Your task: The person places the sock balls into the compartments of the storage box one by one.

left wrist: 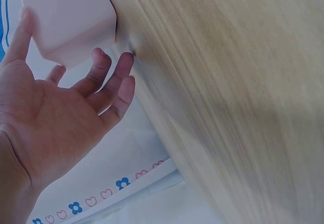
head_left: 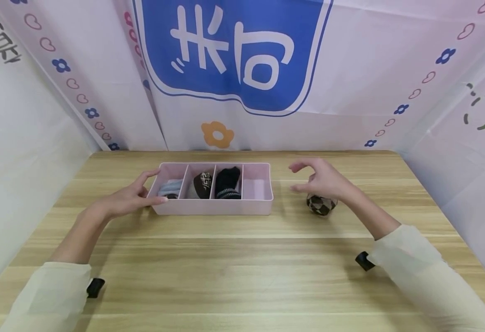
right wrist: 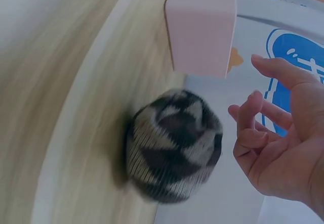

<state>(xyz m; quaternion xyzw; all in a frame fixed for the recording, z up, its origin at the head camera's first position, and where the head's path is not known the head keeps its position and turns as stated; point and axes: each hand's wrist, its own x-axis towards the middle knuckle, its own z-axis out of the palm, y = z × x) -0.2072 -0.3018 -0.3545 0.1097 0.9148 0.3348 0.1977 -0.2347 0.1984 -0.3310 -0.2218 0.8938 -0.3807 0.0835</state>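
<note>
A pink divided storage box [head_left: 213, 207] stands on the table with its four-part row facing me. My left hand [head_left: 128, 199] grips its left end, thumb at the front rim and index finger at the back corner. In the left wrist view the other fingers [left wrist: 121, 64] curl loosely beside the box end [left wrist: 71, 16]. A brown-and-beige checkered rolled sock [head_left: 322, 205] lies right of the box. Over it hovers my right hand [head_left: 323, 179], thumb and fingers apart, holding nothing. The right wrist view shows the rolled sock [right wrist: 174, 145] below the hand [right wrist: 288, 133].
Inside the box, from the left, sit a light blue rolled sock [head_left: 170, 187], a grey-and-brown one [head_left: 203, 185] and a black one [head_left: 227, 182]. The rightmost compartment [head_left: 257, 185] shows its bare floor. A printed cloth [head_left: 342, 124] hangs behind the wooden table [head_left: 234, 272].
</note>
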